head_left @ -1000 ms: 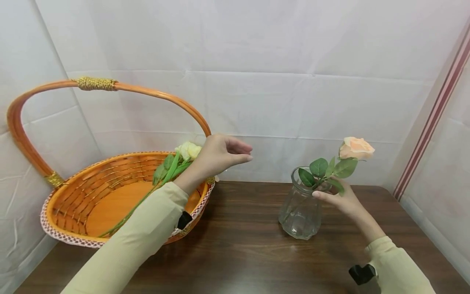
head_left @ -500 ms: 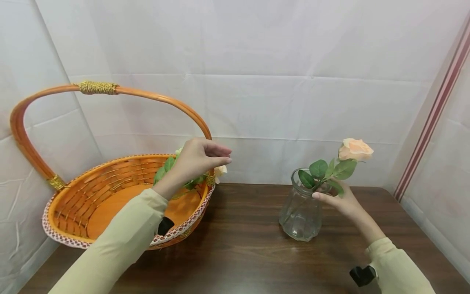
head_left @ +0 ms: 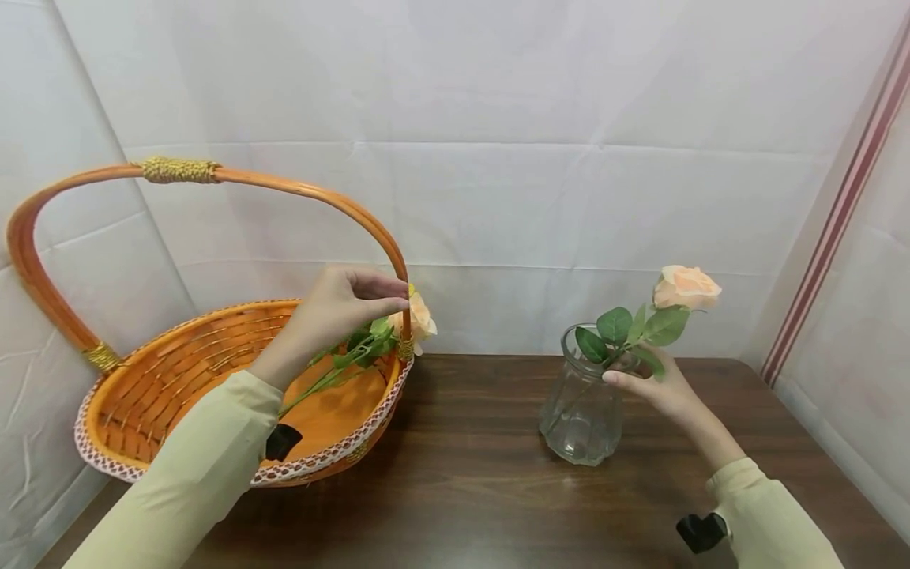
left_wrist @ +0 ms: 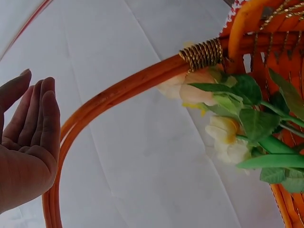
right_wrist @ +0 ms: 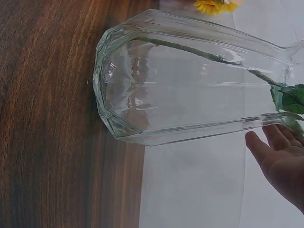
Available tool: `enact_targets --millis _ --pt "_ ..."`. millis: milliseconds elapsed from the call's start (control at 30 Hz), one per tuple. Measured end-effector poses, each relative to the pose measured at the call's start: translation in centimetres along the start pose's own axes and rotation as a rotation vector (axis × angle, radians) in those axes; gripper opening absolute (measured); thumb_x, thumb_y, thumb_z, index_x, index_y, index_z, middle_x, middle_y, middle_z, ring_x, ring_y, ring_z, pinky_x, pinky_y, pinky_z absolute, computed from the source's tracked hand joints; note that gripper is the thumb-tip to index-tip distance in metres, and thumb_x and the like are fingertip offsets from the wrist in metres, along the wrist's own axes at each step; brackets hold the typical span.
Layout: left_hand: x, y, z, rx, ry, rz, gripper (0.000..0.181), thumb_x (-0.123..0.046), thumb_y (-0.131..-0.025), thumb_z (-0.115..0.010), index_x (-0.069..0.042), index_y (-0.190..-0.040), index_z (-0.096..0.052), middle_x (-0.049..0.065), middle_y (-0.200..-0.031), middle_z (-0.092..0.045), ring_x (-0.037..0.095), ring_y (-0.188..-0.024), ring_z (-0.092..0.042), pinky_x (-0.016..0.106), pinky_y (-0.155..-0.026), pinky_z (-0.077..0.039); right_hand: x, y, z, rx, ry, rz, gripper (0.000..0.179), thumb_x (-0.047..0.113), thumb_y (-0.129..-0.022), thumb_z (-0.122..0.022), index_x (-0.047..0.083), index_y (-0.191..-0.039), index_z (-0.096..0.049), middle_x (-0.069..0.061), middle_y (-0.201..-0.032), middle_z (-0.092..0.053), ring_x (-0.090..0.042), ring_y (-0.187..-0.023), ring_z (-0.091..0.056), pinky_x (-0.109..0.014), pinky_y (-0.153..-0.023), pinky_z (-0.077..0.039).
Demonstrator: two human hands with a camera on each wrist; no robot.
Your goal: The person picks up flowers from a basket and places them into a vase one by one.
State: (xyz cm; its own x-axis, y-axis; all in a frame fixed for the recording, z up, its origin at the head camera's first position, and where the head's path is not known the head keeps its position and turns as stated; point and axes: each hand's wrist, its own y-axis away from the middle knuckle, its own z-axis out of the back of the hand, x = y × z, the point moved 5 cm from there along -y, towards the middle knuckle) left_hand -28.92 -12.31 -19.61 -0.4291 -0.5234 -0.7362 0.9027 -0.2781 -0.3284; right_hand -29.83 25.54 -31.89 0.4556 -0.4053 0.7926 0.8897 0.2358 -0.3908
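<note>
My left hand [head_left: 341,308] hovers above the orange wicker basket [head_left: 337,457], thumb and fingers fairly straight and nothing between them. Leafy stems lie in the basket below it. A peach rose head [head_left: 421,324] hangs over the right rim beside the handle, and the left wrist view also shows a white flower [left_wrist: 228,135]. On the right, my right hand [head_left: 661,389] holds the neck of a clear glass vase [head_left: 579,431], its thumb in front and its fingers partly hidden by leaves. One peach rose [head_left: 686,287] leans rightward from the vase, its stem [right_wrist: 190,50] slanting inside the glass.
The basket's tall arched handle [head_left: 320,190] rises close to my left hand. Both basket and vase stand on a dark wooden table [head_left: 469,490]. White sheeting [head_left: 498,205] hangs behind. At the top of the right wrist view, a yellow flower [right_wrist: 213,6] shows.
My left hand has moved leftward from past the basket's right rim to above the basket, uncovering the peach rose there. My right hand, the vase and its rose have stayed put.
</note>
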Motion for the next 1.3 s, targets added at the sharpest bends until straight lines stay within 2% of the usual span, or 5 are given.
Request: enact_targets --millis 267,500,800,1067,1300 --pt "1.0 0.5 1.3 -0.020 -0.034 -0.010 0.026 -0.017 -0.082 -0.068 -0.005 -0.106 -0.068 0.009 -0.097 -0.069 0.014 -0.082 -0.064 0.025 -0.066 -0.052 0.0 0.0 0.0 0.002 -0.001 0.016 0.046 0.005 -0.085 -0.062 -0.004 -0.127 -0.046 0.000 -0.096 -0.060 -0.004 -0.084 -0.058 -0.025 -0.069 -0.050" --pt "1.4 1.1 2.2 -0.033 -0.094 0.005 0.027 -0.022 -0.081 -0.070 -0.005 -0.102 -0.070 0.010 -0.093 -0.069 0.013 -0.080 -0.064 0.024 -0.068 -0.050 -0.1 0.0 -0.1 -0.008 0.018 -0.030 0.034 0.009 -0.085 -0.063 -0.005 -0.114 -0.051 -0.004 -0.093 -0.057 -0.006 -0.083 -0.057 -0.026 -0.069 -0.050" --pt "2.9 1.2 2.8 -0.028 -0.153 0.033 0.025 -0.019 -0.082 -0.069 -0.002 -0.101 -0.069 0.012 -0.093 -0.069 0.021 -0.083 -0.065 0.035 -0.073 -0.051 -0.2 0.1 -0.1 0.002 0.001 -0.046 0.037 0.011 -0.086 -0.062 -0.005 -0.117 -0.049 -0.005 -0.095 -0.057 -0.007 -0.085 -0.058 -0.027 -0.070 -0.050" --pt "5.2 0.9 3.1 0.032 -0.213 0.077 0.024 -0.016 -0.083 -0.067 -0.001 -0.102 -0.069 0.014 -0.095 -0.068 0.024 -0.084 -0.065 0.035 -0.072 -0.052 0.1 0.1 -0.3 0.011 -0.042 -0.018 0.042 0.007 -0.086 -0.062 -0.006 -0.123 -0.047 0.000 -0.094 -0.059 -0.006 -0.085 -0.059 -0.027 -0.070 -0.051" --pt "7.0 0.7 3.5 0.098 -0.280 0.100 0.023 -0.018 -0.083 -0.067 -0.002 -0.099 -0.070 0.015 -0.098 -0.067 0.025 -0.085 -0.063 0.037 -0.071 -0.051 -0.1 0.1 -0.2 0.007 -0.002 -0.028 0.041 0.008 -0.086 -0.062 -0.005 -0.122 -0.047 -0.002 -0.095 -0.058 -0.006 -0.084 -0.058 -0.027 -0.069 -0.051"
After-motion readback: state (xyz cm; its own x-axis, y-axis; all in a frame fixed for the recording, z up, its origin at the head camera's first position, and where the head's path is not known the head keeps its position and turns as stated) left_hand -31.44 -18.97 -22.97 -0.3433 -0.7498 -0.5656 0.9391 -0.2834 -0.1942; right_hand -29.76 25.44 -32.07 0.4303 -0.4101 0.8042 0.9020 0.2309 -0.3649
